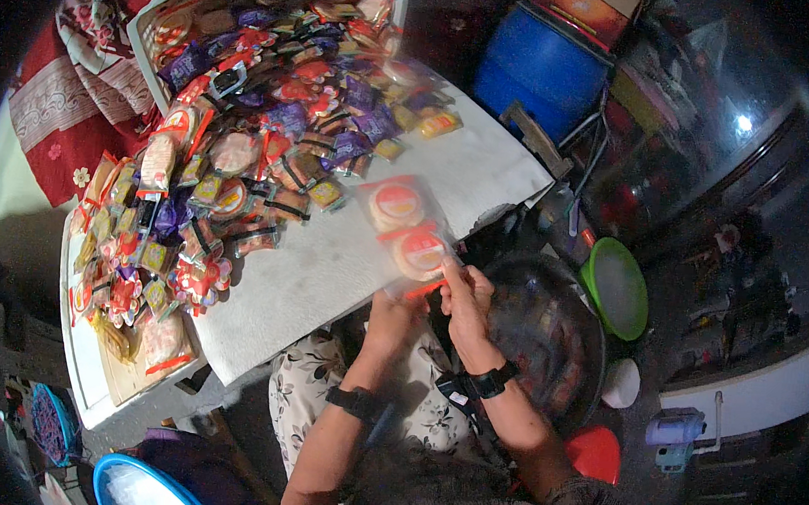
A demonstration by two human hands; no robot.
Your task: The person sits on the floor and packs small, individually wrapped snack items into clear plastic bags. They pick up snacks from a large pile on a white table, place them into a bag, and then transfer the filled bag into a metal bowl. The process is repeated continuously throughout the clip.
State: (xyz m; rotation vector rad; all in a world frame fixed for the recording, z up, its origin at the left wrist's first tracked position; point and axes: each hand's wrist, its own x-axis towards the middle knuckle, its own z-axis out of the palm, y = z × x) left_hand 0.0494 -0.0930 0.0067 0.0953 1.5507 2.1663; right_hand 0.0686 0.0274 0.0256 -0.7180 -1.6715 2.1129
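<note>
Both hands are at the near edge of the white tabletop [291, 287], holding a clear plastic bag [405, 235] by its lower end. In the bag, round pale crackers in red-printed wrappers lie one above the other. My left hand [393, 321] grips the bag's bottom left corner, partly hidden behind it. My right hand [466, 298] pinches its lower right side. To the left and beyond, a heap of small wrapped snacks [284, 176] covers much of the tabletop, with purple, red and yellow packets among them.
A white plastic basket [139, 49] lies tipped at the back, full of snacks. A blue barrel [541, 70] stands behind the right corner. Right of my hands are a large dark tub [552, 331], a green basin [614, 288] and a red bowl [594, 453]. A blue-rimmed basin [147, 490] is at lower left.
</note>
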